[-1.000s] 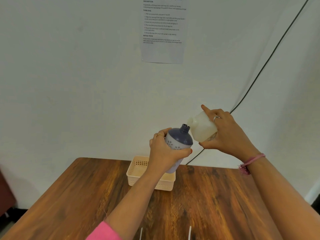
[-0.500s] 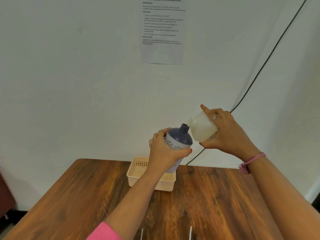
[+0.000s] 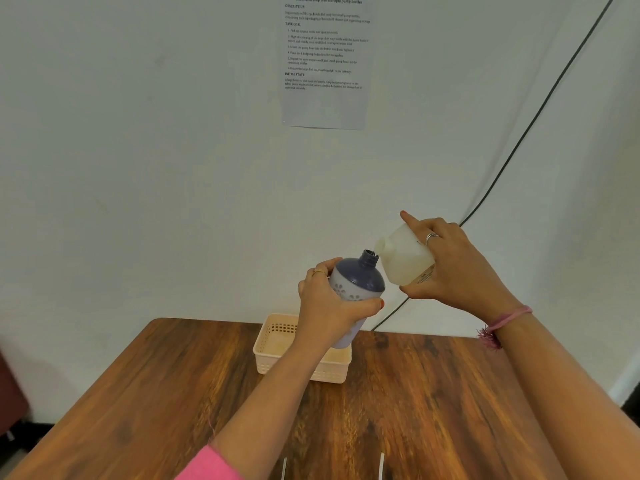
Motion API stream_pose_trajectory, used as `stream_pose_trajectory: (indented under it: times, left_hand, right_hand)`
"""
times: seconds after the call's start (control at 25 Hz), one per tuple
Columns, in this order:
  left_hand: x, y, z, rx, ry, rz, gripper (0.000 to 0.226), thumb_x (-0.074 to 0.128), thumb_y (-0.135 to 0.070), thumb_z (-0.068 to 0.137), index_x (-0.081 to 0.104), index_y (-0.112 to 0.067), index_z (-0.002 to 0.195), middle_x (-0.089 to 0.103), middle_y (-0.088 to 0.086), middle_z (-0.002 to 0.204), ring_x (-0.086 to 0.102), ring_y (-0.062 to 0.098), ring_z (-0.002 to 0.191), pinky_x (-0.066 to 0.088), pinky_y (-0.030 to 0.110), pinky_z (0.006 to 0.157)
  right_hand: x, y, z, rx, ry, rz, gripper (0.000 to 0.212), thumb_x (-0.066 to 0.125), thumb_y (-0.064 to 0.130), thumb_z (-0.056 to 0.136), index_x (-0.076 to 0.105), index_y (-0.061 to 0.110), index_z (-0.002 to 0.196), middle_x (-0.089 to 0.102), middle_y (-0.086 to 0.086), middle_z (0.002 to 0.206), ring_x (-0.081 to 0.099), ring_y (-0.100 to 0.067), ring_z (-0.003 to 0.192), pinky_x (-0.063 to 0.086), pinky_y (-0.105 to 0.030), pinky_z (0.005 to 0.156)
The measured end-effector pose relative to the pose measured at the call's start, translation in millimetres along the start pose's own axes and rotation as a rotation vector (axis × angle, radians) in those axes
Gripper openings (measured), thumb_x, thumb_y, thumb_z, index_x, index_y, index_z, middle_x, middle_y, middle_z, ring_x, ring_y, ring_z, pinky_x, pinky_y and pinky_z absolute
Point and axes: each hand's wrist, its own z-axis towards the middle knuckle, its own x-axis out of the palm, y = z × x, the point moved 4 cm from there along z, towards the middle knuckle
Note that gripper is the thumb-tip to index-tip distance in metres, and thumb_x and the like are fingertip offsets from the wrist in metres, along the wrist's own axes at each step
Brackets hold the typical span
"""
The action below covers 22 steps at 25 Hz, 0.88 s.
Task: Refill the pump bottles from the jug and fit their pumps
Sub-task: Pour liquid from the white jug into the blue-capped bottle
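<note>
- Seeing both hands raised above the table, working in front of the white wall.
- Left hand is wrapped around the pump bottle, thumb on the near side, fingers curled round the far side. Ring on one finger.
- Pump bottle: pale lilac body with a flower print, dark navy shoulder and neck. Tilted, neck pointing toward 1 o'clock. Neck is open, no pump fitted.
- Right hand grips the jug at 3 o'clock of the bottle, thumb under, fingers over the top, index finger stretched along the upper edge. Ring on one finger, pink band on the wrist.
- Jug: translucent white, tipped over with its mouth toward 9 o'clock, sitting just beside and slightly above the bottle neck. I can't tell if mouth and neck actually touch.
- I can't make out any liquid stream between them.
- Basket: cream, perforated, on the table at 6 o'clock of the bottle, partly behind my view of the left forearm. Bottle base hangs above it.
- Printed sheet taped to the wall at 12 o'clock.
- Black cable runs diagonally down the wall from 1 o'clock, passing behind the right hand to the table's far edge.
- Pink sleeve at the bottom edge on the left arm.
</note>
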Motion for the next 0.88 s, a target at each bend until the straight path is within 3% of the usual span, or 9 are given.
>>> stream_pose_trajectory:
  times: [0.88]
  left_hand:
    - [-2.7,0.0,-2.0,-0.003,-0.021,-0.009,0.085,0.089,-0.027,0.057,0.045,-0.025,0.129,0.052,-0.001,0.123,0.049,0.021,0.117,0.053,0.043,0.093]
  right_hand:
    - [-2.8,3.2,3.9,-0.043,0.004,-0.045,0.111,0.084,0.036,0.059,0.021,0.025,0.149,0.048,-0.006,0.130,0.044,-0.024,0.113,0.050,-0.038,0.080]
